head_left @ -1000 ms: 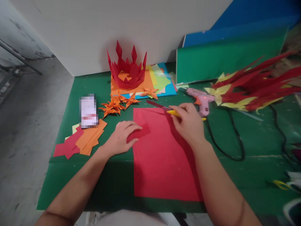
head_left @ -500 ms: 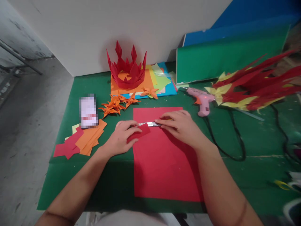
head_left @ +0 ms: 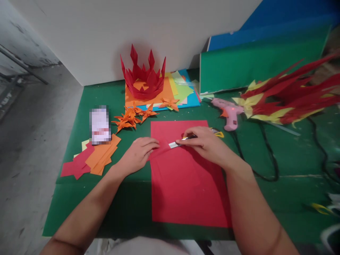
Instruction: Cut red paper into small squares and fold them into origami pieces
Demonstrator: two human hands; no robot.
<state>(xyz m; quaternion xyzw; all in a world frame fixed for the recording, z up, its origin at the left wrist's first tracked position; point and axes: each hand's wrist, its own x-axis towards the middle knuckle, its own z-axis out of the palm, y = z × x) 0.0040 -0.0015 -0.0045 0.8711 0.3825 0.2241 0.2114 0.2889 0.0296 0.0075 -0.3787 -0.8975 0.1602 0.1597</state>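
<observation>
A large red paper sheet (head_left: pixel 190 193) lies on the green table, its long side running away from me. My right hand (head_left: pixel 208 143) is closed round a utility knife (head_left: pixel 173 145), whose silver blade points left, just over the sheet. At the sheet's left edge, my left hand (head_left: pixel 138 152) pins a small red paper piece (head_left: pixel 160 151) between bent fingers and thumb. The piece blends into the sheet, so its outline is hard to make out. The knife tip sits close to the right end of this piece.
Orange paper flowers (head_left: pixel 129 118) and a red paper crown (head_left: pixel 143 90) stand behind. Cut paper strips (head_left: pixel 102 156) lie left, by a blurred-out rectangular object (head_left: pixel 100 124). At right are a pink glue gun (head_left: pixel 230 111) with a black cord and a red-yellow paper piece (head_left: pixel 289 95).
The knife has come away from under the small red piece, drawn a little right and toward me. The piece now lies flatter, and a yellow loop shows behind my right hand.
</observation>
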